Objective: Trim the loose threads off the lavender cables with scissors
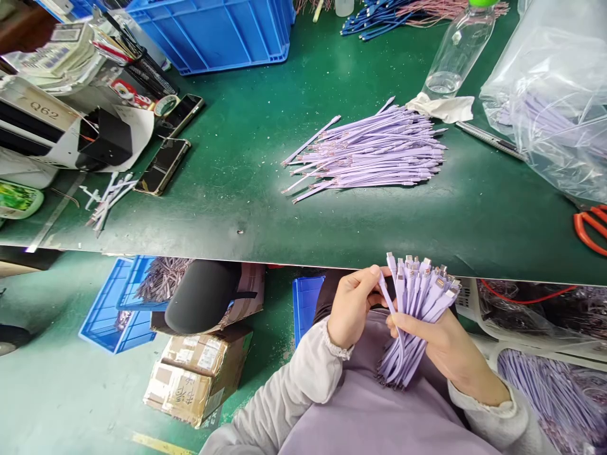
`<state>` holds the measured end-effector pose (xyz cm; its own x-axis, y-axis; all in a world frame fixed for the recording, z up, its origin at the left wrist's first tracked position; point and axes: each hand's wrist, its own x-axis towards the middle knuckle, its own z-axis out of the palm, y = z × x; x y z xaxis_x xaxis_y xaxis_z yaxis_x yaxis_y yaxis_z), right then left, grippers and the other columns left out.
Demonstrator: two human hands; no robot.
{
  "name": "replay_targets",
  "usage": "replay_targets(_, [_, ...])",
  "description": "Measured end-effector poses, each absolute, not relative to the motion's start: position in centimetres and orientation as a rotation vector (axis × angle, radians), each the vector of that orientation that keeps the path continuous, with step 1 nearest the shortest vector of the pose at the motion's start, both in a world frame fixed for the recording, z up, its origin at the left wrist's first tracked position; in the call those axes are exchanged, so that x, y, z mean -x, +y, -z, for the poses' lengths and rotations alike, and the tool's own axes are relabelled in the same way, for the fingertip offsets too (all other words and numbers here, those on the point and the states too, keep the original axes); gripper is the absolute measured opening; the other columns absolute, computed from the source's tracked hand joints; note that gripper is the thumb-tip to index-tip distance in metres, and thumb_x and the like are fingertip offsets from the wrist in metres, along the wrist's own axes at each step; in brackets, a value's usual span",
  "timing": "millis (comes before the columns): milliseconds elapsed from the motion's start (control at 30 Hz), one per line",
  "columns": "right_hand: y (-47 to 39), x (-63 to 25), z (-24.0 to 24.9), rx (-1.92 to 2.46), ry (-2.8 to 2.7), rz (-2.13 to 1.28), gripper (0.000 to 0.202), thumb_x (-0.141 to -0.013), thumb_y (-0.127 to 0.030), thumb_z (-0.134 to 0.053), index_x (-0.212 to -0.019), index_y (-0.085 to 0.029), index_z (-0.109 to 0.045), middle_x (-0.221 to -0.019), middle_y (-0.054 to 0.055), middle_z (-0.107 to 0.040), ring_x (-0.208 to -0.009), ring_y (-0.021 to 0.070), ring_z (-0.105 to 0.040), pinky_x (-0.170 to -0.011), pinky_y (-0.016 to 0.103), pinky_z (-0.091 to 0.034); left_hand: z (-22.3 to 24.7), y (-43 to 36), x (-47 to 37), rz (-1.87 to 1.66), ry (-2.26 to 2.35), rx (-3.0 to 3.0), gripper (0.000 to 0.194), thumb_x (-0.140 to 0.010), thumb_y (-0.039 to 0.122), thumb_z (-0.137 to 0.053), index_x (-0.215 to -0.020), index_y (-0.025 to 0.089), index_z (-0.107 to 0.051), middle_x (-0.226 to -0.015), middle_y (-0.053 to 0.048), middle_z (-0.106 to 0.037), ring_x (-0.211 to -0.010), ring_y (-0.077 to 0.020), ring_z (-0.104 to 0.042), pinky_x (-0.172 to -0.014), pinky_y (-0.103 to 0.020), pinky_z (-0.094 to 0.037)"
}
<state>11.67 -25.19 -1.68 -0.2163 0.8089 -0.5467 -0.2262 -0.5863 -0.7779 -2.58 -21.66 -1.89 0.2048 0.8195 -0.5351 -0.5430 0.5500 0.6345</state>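
Note:
In front of my body, below the table edge, my right hand [434, 338] is wrapped round a bundle of short purple USB cables [417, 300]. Their metal plugs point up and their wire ends hang down. With thumb and fingers pinched, my left hand [358, 300] grips the top of one purple cable [386, 291] at the bundle's left side, tilted a little away from the others. A pile of similar purple cables [374, 151] lies on the green table [237, 158] beyond my hands.
Two phones [164, 165] and several white cable pieces [109, 199] lie left. A blue crate [218, 31] stands behind. To the right are a bottle [458, 50], a cutter knife [490, 140], a plastic bag [554, 95] and orange-handled scissors [590, 227]. Cardboard boxes [199, 373] sit below.

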Motion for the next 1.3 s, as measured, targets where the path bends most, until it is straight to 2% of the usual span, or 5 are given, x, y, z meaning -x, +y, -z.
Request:
replay_targets(167, [-25.0, -11.8, 1.1, 1.284, -0.761, -1.933, 0.019, -0.077, -0.034, -0.071, -0.082, -0.017, -0.064, -0.071, 0.002, -0.065, -0.065, 0.0148, -0.059, -0.065, 0.03, -0.049, 1.7, -22.0, 2.6, -1.006, 1.074, -0.498, 0.037, -0.075, 0.046, -0.07, -0.083, 0.01, -0.07, -0.051, 0.006, -0.035, -0.043, -0.0021, -0.03, -0.042, -0.018, -0.023])
replay_targets(367, [-23.8, -10.7, 0.0, 1.317, -0.645, -1.847, 0.024, -0.072, -0.032, -0.073, -0.089, -0.019, -0.064, -0.074, 0.001, -0.065, -0.063, 0.0145, -0.058, -0.06, 0.029, -0.05, 1.0, -22.3, 2.5, -0.935, 1.041, -0.709, 0.031, -0.082, 0.042, -0.063, -0.086, 0.012, -0.064, -0.055, 0.002, -0.053, -0.044, -0.0091, -0.053, -0.048, -0.022, -0.037])
replay_targets(633, [-23.8, -10.4, -0.3, 1.335, -0.665, -1.831, 0.015, -0.071, -0.03, -0.072, -0.074, -0.019, -0.062, -0.067, 0.0, -0.06, -0.06, 0.0129, -0.053, -0.058, 0.028, -0.046, 1.4, -22.3, 2.7, -0.951, 1.022, -0.576, 0.033, -0.079, 0.041, -0.067, -0.075, 0.016, -0.047, -0.057, 0.006, -0.048, -0.044, -0.003, -0.041, -0.044, -0.016, -0.029])
replay_targets(967, [-24.1, -10.2, 0.6, 1.37, -0.557, -1.818, 0.02, -0.071, -0.033, -0.074, -0.078, -0.019, -0.063, -0.07, 0.0, -0.061, -0.063, 0.014, -0.052, -0.059, 0.028, -0.044, 0.8, -22.8, 2.4, -0.958, 1.078, -0.809, 0.027, -0.087, 0.04, -0.057, -0.077, 0.018, -0.044, -0.06, 0.004, -0.056, -0.049, -0.0103, -0.058, -0.05, -0.022, -0.046])
replay_targets(1300, [-24.3, -10.4, 0.9, 1.339, -0.557, -1.821, 0.016, -0.072, -0.029, -0.073, -0.073, -0.018, -0.062, -0.065, -0.001, -0.059, -0.061, 0.0134, -0.051, -0.058, 0.028, -0.043, 1.0, -22.8, 2.4, -0.96, 1.063, -0.808, 0.026, -0.087, 0.04, -0.057, -0.077, 0.019, -0.044, -0.058, 0.004, -0.056, -0.048, -0.0105, -0.057, -0.05, -0.022, -0.046])
